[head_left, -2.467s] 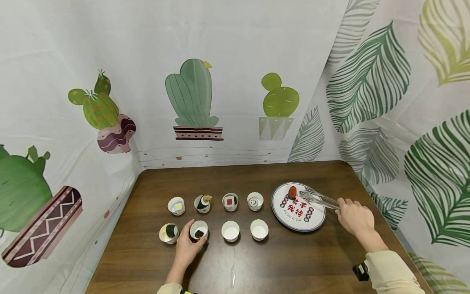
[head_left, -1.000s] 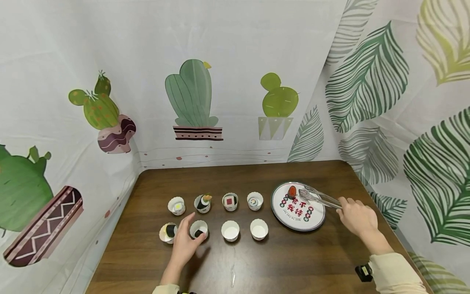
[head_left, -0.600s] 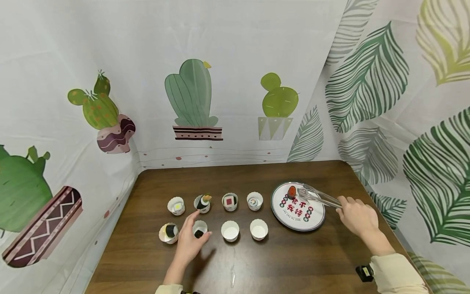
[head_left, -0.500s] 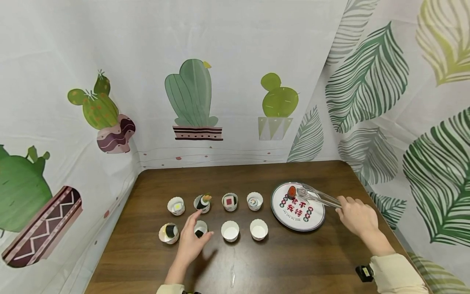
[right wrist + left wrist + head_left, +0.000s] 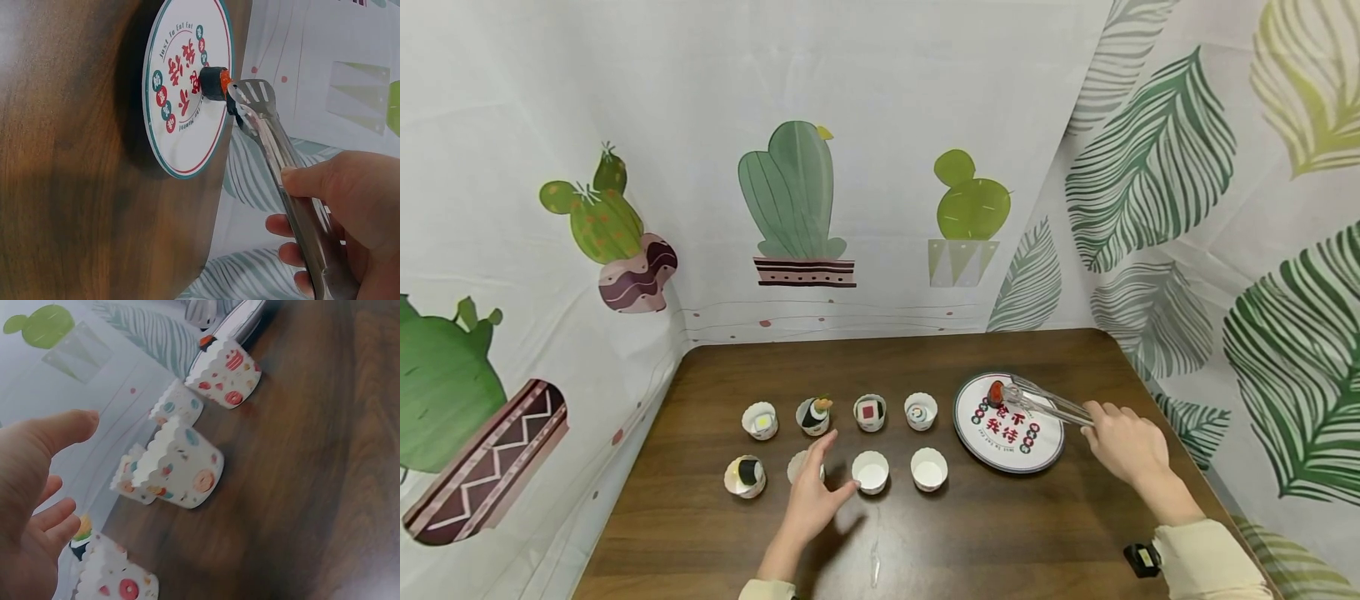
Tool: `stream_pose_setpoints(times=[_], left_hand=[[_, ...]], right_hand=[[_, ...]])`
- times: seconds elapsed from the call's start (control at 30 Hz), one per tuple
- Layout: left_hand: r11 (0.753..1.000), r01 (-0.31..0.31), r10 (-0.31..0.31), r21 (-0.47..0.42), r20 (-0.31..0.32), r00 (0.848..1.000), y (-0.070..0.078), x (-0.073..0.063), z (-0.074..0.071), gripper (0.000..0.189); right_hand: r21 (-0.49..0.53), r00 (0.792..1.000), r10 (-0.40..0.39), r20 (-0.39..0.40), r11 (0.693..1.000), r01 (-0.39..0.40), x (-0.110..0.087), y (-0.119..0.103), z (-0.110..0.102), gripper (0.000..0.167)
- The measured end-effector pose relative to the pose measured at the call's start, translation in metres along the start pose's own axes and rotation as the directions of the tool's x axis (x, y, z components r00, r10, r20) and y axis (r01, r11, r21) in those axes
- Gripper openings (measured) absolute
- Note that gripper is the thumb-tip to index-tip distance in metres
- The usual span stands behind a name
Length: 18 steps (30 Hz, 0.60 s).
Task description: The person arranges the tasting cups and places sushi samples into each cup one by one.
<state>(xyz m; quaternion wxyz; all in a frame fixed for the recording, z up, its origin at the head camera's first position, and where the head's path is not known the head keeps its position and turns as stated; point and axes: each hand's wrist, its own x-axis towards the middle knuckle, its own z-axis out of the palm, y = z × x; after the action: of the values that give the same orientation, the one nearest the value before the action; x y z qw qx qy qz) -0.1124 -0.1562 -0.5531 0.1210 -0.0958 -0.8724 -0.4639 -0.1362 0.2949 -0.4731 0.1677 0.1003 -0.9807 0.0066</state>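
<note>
My right hand (image 5: 1127, 446) grips metal tongs (image 5: 1060, 408), tips low over the round white plate (image 5: 1051, 435). At those tips sits a toy sushi roll (image 5: 214, 83), dark outside with an orange-red top; whether they pinch it is hard to tell. My left hand (image 5: 811, 500) hovers with thumb and fingers spread, holding nothing. Its thumb tip is beside the left rim of an empty white paper cup (image 5: 870, 472). The fingers partly cover another paper cup (image 5: 794, 468), hiding its contents. In the left wrist view, a patterned cup (image 5: 181, 469) stands apart from the hand.
Farther back, a row of paper cups holds sushi pieces, among them one with a red square (image 5: 868, 411) and one with an orange tail (image 5: 814, 416). A yellow-and-black piece (image 5: 747, 472) fills the front left cup. Another empty cup (image 5: 928, 469) stands left of the plate.
My left hand has let go of the cup with the black piece and shifted right toward the empty cup. The tong tips have come slightly closer to the roll on the plate.
</note>
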Motion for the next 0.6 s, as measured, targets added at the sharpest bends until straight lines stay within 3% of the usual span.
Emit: stream_pose_setpoints(times=[0.1, 0.27, 0.6], left_hand=[[1.0, -0.008, 0.008, 0.015, 0.013, 1.0, 0.001, 0.0, 0.007, 0.085], [1.0, -0.007, 0.007, 0.017, 0.028, 1.0, 0.001, -0.001, 0.017, 0.087], [1.0, 0.023, -0.024, 0.018, 0.054, 0.998, -0.012, -0.004, 0.039, 0.089]], right_hand=[[0.006, 1.0, -0.01, -0.023, 1.0, 0.01, 0.0, -0.002, 0.001, 0.031], [0.017, 1.0, -0.001, 0.007, 1.0, 0.001, 0.001, -0.006, 0.0, 0.031], [0.027, 0.999, -0.032, -0.011, 0.999, 0.032, 0.004, -0.014, -0.001, 0.03]])
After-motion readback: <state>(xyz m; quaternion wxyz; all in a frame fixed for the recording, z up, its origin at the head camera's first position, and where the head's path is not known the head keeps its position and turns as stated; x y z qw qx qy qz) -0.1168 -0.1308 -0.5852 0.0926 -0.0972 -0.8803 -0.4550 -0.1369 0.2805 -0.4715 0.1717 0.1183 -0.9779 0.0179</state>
